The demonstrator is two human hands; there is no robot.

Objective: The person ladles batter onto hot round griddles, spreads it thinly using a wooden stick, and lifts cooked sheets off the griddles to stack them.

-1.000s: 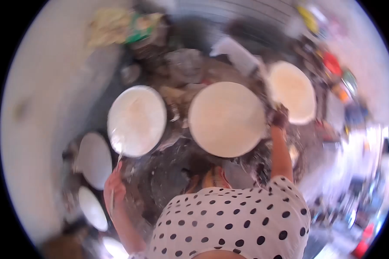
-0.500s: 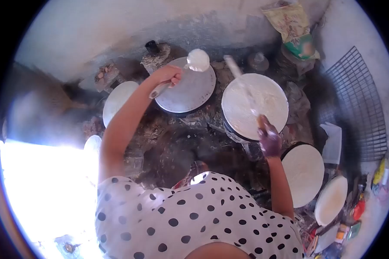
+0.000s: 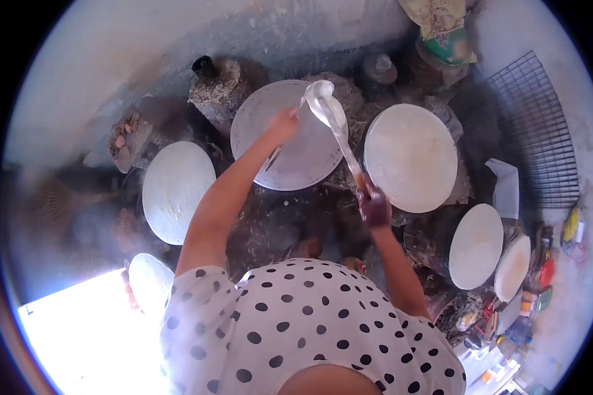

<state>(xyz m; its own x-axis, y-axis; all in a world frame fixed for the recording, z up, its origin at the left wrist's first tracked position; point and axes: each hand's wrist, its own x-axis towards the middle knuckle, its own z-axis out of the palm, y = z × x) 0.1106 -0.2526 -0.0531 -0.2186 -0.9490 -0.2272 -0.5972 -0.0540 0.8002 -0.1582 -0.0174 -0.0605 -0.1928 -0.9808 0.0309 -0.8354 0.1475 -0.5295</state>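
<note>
The grey griddle (image 3: 310,151) lies ahead of the person, mostly bare out to its rim. The left hand (image 3: 284,125) is over its middle, fingers clamped on the handle of a ladle (image 3: 314,105) whose bowl hangs near the far right edge. The right hand (image 3: 375,207) stands outside the near right edge, fingers closed around the wooden handle of a spatula (image 3: 341,135). The spatula is coated white and slants inward across the rim, its far end at the ladle's bowl; whether the two touch I cannot tell.

Between the griddle's right rim and the nearest pale round (image 3: 412,158) runs only a narrow gap. The gap on the left is wider, and a broad band of dark floor (image 3: 283,220) opens between the near rim and the person's body.

Counted: one griddle; five pale rounds, three to its right and two to its left, the outermost pair on the right very close together; one ladle; one spatula; one wire mesh (image 3: 540,125) by the right wall; one sack (image 3: 441,20) at the far right
</note>
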